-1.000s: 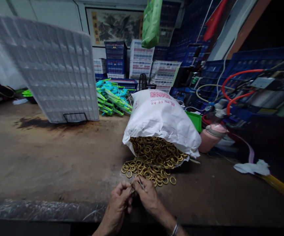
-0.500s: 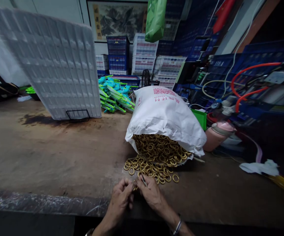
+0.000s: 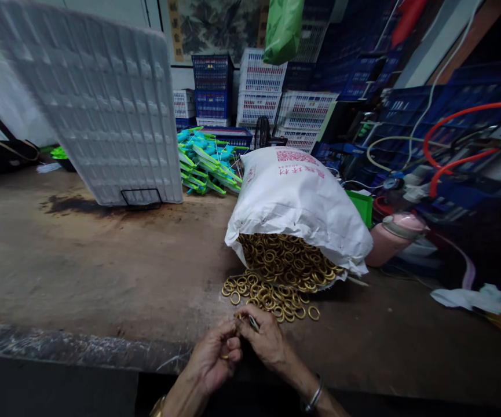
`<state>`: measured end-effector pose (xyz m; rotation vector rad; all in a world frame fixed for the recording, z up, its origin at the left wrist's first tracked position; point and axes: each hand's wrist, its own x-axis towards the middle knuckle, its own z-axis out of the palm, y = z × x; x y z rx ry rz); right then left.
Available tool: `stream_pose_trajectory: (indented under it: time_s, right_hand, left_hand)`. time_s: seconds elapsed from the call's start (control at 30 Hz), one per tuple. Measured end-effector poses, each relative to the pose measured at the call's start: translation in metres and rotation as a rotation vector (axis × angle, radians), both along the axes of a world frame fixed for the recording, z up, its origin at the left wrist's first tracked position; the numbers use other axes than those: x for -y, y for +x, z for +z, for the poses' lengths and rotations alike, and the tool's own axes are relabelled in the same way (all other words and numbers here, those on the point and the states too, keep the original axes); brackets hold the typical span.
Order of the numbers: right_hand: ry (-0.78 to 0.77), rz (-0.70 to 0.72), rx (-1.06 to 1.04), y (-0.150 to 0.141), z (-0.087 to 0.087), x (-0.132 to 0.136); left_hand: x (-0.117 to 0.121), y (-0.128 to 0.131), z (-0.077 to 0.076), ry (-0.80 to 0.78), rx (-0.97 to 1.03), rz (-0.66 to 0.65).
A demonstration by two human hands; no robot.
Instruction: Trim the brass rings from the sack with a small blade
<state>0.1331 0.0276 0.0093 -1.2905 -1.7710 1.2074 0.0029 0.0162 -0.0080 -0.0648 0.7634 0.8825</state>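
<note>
My left hand [image 3: 216,354] is closed, thumb and forefinger pinched at a small brass-coloured ring, mostly hidden where the fingertips meet. A bit of gold also shows in its curled fingers. My right hand [image 3: 266,340] meets it from the right, fingers closed around a thin, dark metal tool [image 3: 253,323] whose kind I cannot make out. Just beyond the hands lies a loose spread of brass rings [image 3: 271,298]. These spill from the open mouth of a white woven sack [image 3: 297,197] lying on its side, filled with more rings.
On the wooden table [image 3: 102,278] a white ribbed panel [image 3: 115,116] leans in a black wire stand. Green and blue plastic pieces [image 3: 209,159] are heaped behind. A pink bottle [image 3: 395,237] and a crumpled white cloth [image 3: 470,298] are to the right. Stacked crates [image 3: 261,87] stand at the back.
My left hand has turned slightly, showing more of its curled fingers, and the fingertips of both hands have shifted a little. The view has swung slightly.
</note>
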Motion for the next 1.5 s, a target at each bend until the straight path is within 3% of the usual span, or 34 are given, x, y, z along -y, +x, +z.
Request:
stream_pose_trajectory:
  time_s: [0.23,0.37,0.5,0.67,1.03,1.5]
  right_hand:
    - [-0.003,-0.024,-0.024,-0.002,-0.008,-0.005]
    - [0.083,-0.138,0.147,0.0,-0.018,-0.003]
    - [0.235,-0.04,0.396,0.006,-0.019,0.005]
    - [0.31,0.048,0.588,0.007,-0.014,0.011]
    - [0.302,0.085,0.646,0.009,-0.01,0.015]
    - [0.366,0.032,0.763,0.006,-0.027,0.019]
  left_hand:
    - [0.003,0.0,0.009,-0.067,-0.012,-0.012]
    - [0.002,0.001,0.013,-0.066,-0.016,-0.025]
    - [0.002,0.001,0.012,-0.059,-0.033,0.006]
    - [0.003,0.003,0.007,-0.051,-0.052,0.042]
    - [0.005,0.002,0.008,-0.012,-0.049,0.096]
    - [0.006,0.0,0.006,-0.109,-0.007,0.126]
